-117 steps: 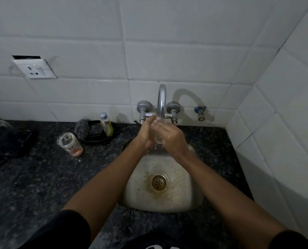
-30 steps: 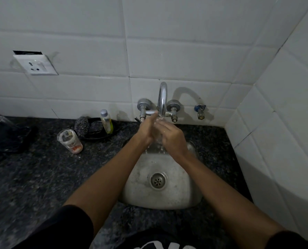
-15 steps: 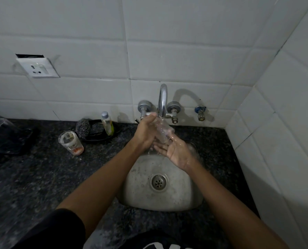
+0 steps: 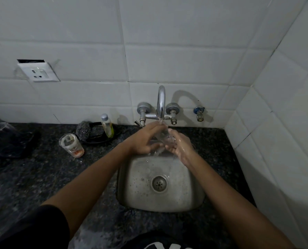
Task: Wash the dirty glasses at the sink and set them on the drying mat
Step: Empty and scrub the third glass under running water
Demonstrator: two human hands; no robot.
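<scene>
A clear glass [image 4: 165, 139] is held tilted under the running tap [image 4: 160, 103], above the far edge of the steel sink [image 4: 185, 191]; it is gripped by the left hand [image 4: 146, 139], whose fingers are curled round it, while the wet right hand [image 4: 181, 145] is cupped against its other side, how firmly cannot be told. A second glass [image 4: 71, 145] with orange residue is seen standing on the dark counter [image 4: 33, 177] at 9 o'clock from the hands, with a scrubber [image 4: 83, 130] and a small bottle [image 4: 107, 125] on a black dish [image 4: 103, 138] at 10 o'clock. Further glassware on a dark mat [image 4: 11, 142] is noted at the far 9 o'clock edge, too dim for detail.
</scene>
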